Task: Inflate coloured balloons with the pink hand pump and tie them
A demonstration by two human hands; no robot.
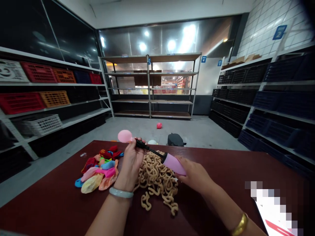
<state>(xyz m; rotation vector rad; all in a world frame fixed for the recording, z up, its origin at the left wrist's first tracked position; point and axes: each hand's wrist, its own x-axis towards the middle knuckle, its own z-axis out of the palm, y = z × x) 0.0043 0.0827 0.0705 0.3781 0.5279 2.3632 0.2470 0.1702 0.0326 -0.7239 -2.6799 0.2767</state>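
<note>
A pink balloon (125, 136), slightly inflated, sits on the black nozzle end of a hand pump (155, 151). My left hand (134, 155) is closed around the balloon's neck and the nozzle end. My right hand (193, 173) grips the pump's pink-purple barrel (174, 164), and the black rod shows between the hands. Beneath the pump lies a heap of tan, curled pieces (158, 177). Left of my left hand is a pile of limp, colourful balloons (102, 170).
The dark red table (211, 203) carries a white item with a red mark (275, 213), partly pixelated, at the right. Beyond it, a pink-red ball (159, 125) and a dark grey object (175, 139) are on the floor. Shelves with crates (38, 72) line both sides.
</note>
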